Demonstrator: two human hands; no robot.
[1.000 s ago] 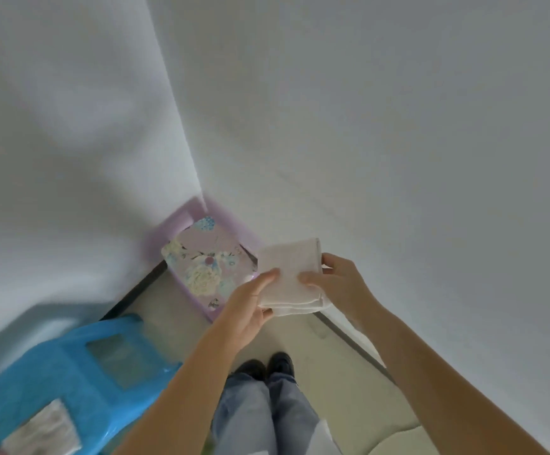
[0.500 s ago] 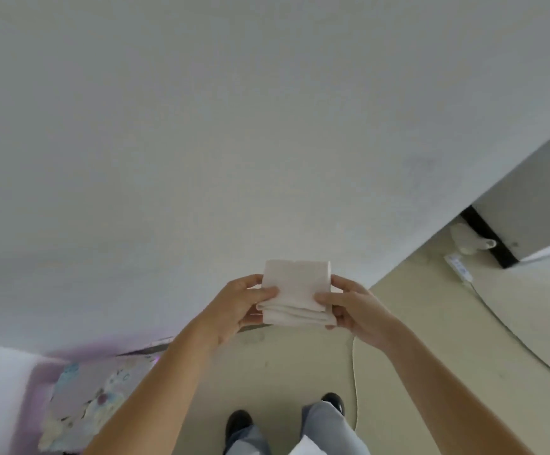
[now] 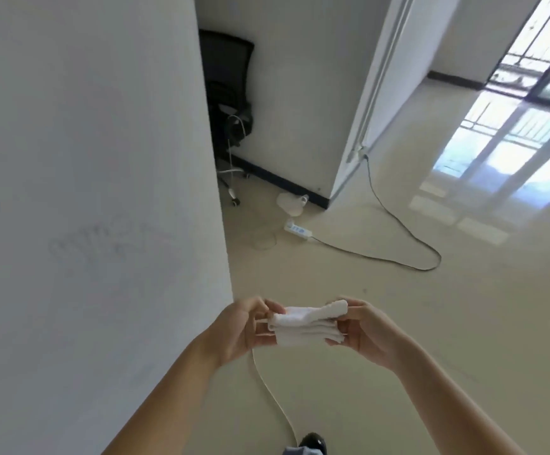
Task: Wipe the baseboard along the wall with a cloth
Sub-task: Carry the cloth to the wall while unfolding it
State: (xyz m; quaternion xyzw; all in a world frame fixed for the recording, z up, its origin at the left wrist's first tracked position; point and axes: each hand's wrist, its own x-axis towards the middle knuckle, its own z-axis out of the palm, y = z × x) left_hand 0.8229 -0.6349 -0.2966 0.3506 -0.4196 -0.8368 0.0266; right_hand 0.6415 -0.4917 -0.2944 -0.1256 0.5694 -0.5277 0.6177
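I see both hands up in front of me, and they hold the cloth (image 3: 303, 326) between them. It is white and folded into a thick stack, up in the air over the floor (image 3: 414, 339). My left hand (image 3: 241, 326) has its grip closed on the left end, thumb on top and fingers curled under. My right hand (image 3: 365, 333) pinches the right end the same way, and that end curls up a little.

A big white wall (image 3: 103, 192) fills my left side. It stops at a straight edge, and that edge comes down to just above my left hand. Past the edge is a small nook with a black chair (image 3: 227, 93) pushed far in. The baseboard (image 3: 283, 183) is a dark strip at the bottom of the back wall there, well apart from the cloth. It runs from the chair to the next corner.

A white jug (image 3: 291, 201) lies on the floor just beside that strip, and a power strip (image 3: 296, 229) lies near the jug. A dark cable (image 3: 405, 231) loops from it across the floor and up to a tall white frame (image 3: 375, 93).

To my right the floor is wide and shiny — lots of room there. A thin white cord (image 3: 267, 389) runs under my hands, down toward my black shoe (image 3: 311, 441).
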